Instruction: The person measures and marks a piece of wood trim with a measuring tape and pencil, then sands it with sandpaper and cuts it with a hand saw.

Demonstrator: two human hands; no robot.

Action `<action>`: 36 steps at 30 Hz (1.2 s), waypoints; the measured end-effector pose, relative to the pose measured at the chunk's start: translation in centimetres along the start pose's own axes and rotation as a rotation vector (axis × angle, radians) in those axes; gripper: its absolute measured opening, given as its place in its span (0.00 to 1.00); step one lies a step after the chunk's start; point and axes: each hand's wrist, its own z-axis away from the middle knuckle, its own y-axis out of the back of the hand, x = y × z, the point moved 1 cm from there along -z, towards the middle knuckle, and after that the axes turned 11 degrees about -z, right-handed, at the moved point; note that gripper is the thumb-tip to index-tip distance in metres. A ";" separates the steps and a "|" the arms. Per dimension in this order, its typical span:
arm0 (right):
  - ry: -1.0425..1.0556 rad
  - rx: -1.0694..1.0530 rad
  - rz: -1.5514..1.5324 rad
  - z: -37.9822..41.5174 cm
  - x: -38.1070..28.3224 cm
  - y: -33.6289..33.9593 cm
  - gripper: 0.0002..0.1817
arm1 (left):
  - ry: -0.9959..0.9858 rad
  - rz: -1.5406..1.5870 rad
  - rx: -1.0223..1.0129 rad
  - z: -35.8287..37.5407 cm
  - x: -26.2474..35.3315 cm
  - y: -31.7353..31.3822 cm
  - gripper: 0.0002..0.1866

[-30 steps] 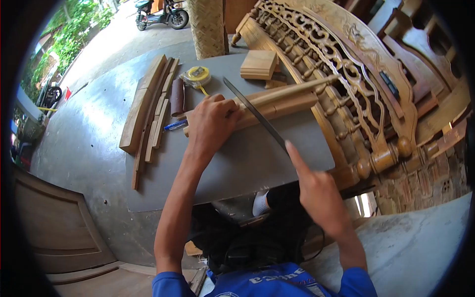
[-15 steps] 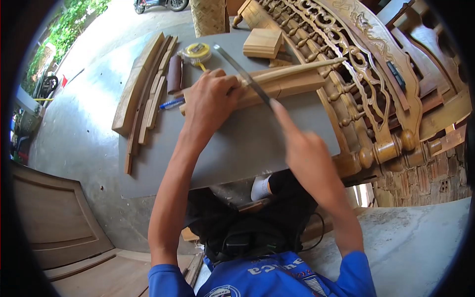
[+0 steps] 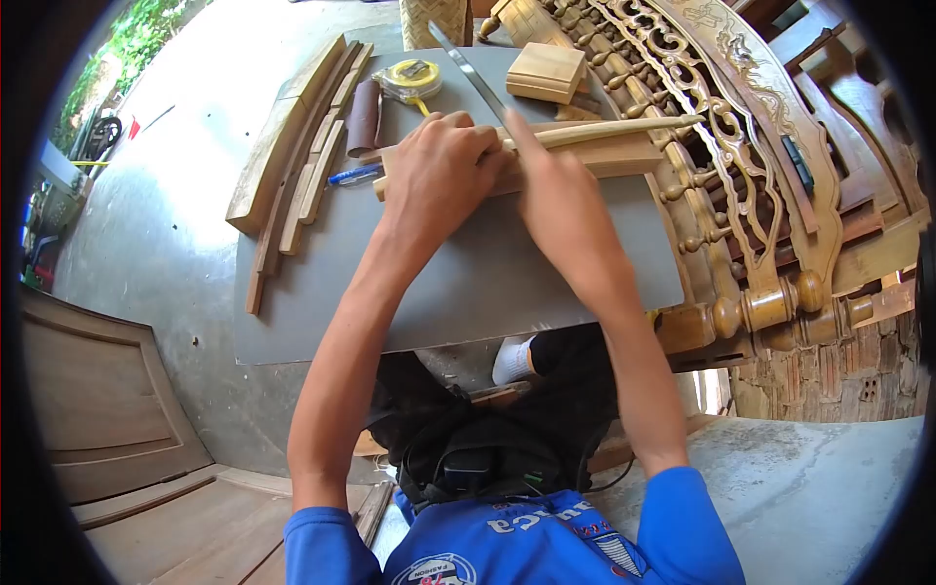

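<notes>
View from above of a person at a gray tabletop [image 3: 439, 283], both hands near its far side. The left hand [image 3: 444, 166] is closed, its fingers curled down on a slender wooden rod [image 3: 614, 129], which it holds against a longer wooden block [image 3: 624, 158] lying beneath. The rod runs rightward from the hand, slightly above the block, and its tapered tip overlaps the carved wooden backrest [image 3: 726, 127] in the view; whether the two touch cannot be told. The right hand [image 3: 561, 190] is closed on the near end of a file-like metal tool [image 3: 468, 70], the index finger extended along it; the gripped end is hidden in the palm. The tool slants away across the rod, close to the left hand, its far end pointing toward the woven column [image 3: 436, 24]. Left of the hands, a blue pen [image 3: 356, 175] lies just beside the block's end, with a brown cylindrical roll [image 3: 364, 119] beyond it and a yellow tape measure [image 3: 409, 80] in clear wrapping to the right of the roll. Farther left, a thick wooden beam [image 3: 283, 141] and several narrow wooden strips [image 3: 312, 161] lie side by side. Beyond the rod, rectangular wooden pieces [image 3: 546, 70] rest near the table's far edge. A paneled wooden board [image 3: 97, 380] stands at lower left, and a foot in a white sock [image 3: 512, 361] shows below the near edge.
</notes>
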 end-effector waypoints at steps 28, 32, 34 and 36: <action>-0.160 -0.186 0.089 10.3 -0.5 4.2 0.31 | -0.070 -0.049 0.086 0.8 -0.1 -0.6 0.07; 0.093 -0.005 0.078 2.0 0.9 1.2 0.32 | -0.060 -0.069 0.083 0.7 0.3 -0.5 0.06; 0.053 -0.015 0.071 3.6 0.0 1.0 0.30 | -0.050 -0.062 0.096 0.8 0.5 -0.4 0.06; 0.036 -0.018 0.057 10.3 -0.4 2.8 0.28 | -0.068 -0.053 0.123 0.8 0.4 -0.5 0.05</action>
